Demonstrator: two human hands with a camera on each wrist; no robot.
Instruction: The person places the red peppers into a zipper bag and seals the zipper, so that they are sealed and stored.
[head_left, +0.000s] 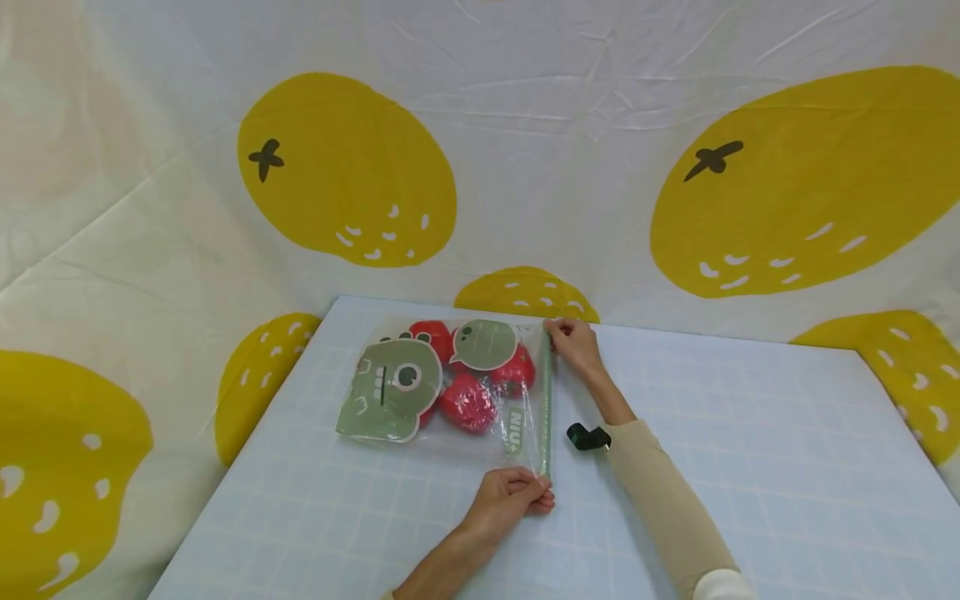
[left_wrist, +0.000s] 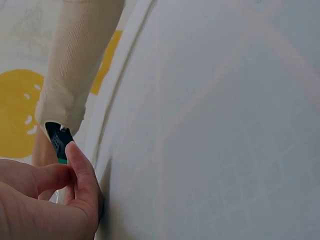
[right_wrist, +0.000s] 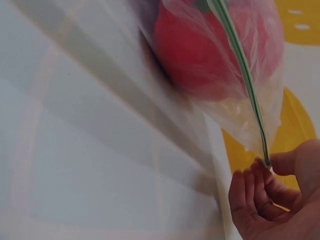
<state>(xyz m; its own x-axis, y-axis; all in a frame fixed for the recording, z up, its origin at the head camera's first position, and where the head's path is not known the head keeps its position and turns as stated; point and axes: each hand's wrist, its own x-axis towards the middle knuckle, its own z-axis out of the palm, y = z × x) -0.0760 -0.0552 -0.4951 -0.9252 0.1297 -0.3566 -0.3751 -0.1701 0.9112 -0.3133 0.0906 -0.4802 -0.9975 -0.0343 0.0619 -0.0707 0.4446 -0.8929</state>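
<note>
A clear zip bag [head_left: 480,450] with a green printed monster and a green zip strip [head_left: 547,400] lies flat on the table. Inside are several red, tomato-like fruits [head_left: 468,403], one showing a green top. My left hand [head_left: 506,500] pinches the near end of the strip between thumb and fingers. At the far end, my right hand [head_left: 576,343] pinches the other corner. The right wrist view shows the strip's end between that hand's [right_wrist: 275,195] thumb and fingers. In the left wrist view my left hand [left_wrist: 55,195] hides most of the corner it holds.
The table [head_left: 750,433] has a pale blue checked cover. Behind it and at the left hangs a white cloth [head_left: 540,208] with yellow fruit prints. A black wrist device [head_left: 588,437] sticks out at my right sleeve cuff.
</note>
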